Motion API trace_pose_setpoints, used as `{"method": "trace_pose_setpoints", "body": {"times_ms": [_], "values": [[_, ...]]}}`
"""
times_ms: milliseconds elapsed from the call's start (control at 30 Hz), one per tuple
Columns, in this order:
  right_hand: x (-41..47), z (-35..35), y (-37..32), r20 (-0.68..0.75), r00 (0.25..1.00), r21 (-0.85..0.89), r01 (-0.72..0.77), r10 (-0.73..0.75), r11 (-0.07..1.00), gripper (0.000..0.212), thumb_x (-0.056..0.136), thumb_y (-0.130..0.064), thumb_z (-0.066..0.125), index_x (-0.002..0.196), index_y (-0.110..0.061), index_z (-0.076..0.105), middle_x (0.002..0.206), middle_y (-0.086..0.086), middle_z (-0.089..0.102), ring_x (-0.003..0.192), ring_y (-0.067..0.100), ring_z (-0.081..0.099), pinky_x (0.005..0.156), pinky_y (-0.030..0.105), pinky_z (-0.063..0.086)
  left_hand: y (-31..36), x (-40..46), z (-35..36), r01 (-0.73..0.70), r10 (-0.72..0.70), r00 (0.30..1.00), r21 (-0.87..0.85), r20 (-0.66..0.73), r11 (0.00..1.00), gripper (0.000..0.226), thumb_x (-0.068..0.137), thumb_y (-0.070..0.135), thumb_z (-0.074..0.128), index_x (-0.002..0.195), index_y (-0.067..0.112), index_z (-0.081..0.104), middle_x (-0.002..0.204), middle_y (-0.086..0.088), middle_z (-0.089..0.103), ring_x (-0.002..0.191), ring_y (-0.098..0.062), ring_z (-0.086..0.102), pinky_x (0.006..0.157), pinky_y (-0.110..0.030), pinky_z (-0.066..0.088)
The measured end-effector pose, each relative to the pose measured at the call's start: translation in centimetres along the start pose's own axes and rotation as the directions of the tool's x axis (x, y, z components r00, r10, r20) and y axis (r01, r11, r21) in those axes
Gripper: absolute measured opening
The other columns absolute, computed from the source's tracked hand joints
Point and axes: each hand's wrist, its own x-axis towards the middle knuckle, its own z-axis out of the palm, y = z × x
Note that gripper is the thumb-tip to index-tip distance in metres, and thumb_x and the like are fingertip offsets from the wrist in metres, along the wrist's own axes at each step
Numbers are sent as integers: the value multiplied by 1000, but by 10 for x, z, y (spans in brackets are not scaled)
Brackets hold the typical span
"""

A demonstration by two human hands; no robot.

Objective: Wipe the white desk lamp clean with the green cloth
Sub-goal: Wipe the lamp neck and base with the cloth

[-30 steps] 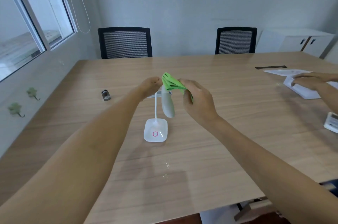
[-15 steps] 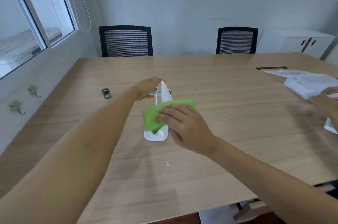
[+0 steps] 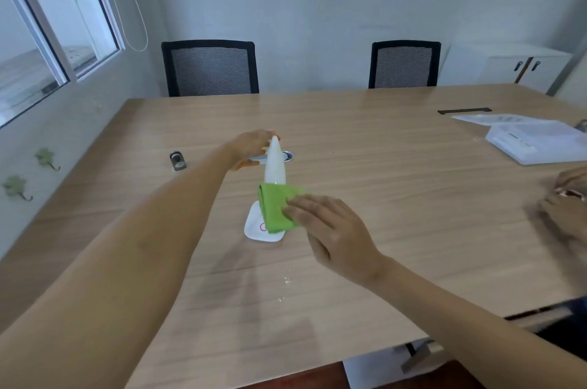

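The white desk lamp (image 3: 275, 163) stands mid-table on a square white base (image 3: 254, 229) marked with a red ring. My left hand (image 3: 251, 147) grips the far tip of the long lamp head and steadies it. The folded green cloth (image 3: 275, 209) is wrapped over the lower end of the lamp head, above the base. My right hand (image 3: 330, 229) presses the cloth against the lamp, fingers spread over its right side. The lamp's neck is hidden behind the cloth.
A small metal clip (image 3: 178, 161) lies left of the lamp. White papers and a booklet (image 3: 536, 140) sit at the right, where another person's hand (image 3: 568, 194) rests. Two black chairs (image 3: 209, 67) stand behind the wooden table (image 3: 381, 198). A window is at the left.
My right hand carried the green cloth from the top of the lamp head down to its lower end. My left hand kept its hold on the tip. The other person's hand drew back.
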Motion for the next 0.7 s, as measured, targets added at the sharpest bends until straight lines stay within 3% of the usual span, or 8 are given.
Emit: {"method": "trace_pose_setpoints", "body": {"times_ms": [133,233,333,400,533,700], "values": [[-17,3,-6,-157,963,-83,207,-218,975,34,94,-10,39,110,-14,69,115,2,71,110,19,64,95,33,51,3,-1,2,-11,11,1000,18,-1,1000,21,94,26,43,106,26,60,108,8,53,105,-13,52,82,-26,43],[-27,22,-1,-158,951,-102,253,-266,962,28,94,-11,46,105,-17,71,111,0,73,107,17,66,93,32,52,4,-1,3,-7,7,1000,18,-21,1000,28,93,36,43,112,23,58,115,7,54,105,-12,52,84,-27,43],[-39,51,15,-18,978,-113,205,-208,972,32,92,-6,43,104,-20,70,108,-2,73,102,16,67,93,31,51,2,-1,3,-6,8,999,54,-43,999,40,92,48,35,116,22,54,122,6,53,112,-15,50,91,-32,42],[-45,67,26,128,985,-135,136,-119,981,34,83,-4,46,102,-22,68,105,-5,73,97,14,68,93,29,45,1,-2,3,-25,31,998,108,-55,994,44,93,51,28,112,19,51,120,1,53,114,-18,50,83,-32,42],[-50,84,43,374,925,-140,-9,61,990,44,67,-10,43,101,-22,67,99,-6,73,91,14,69,91,27,36,-1,-1,3,-16,25,995,90,-99,996,55,95,51,23,130,14,45,135,-5,50,123,-21,48,90,-35,41],[-46,98,53,410,905,-121,-74,118,990,47,63,-9,38,99,-19,66,97,-3,72,89,18,69,89,27,36,-6,-1,-3,15,-8,994,66,-110,998,57,91,57,27,129,20,47,134,-1,52,124,-20,49,96,-38,44]]}}
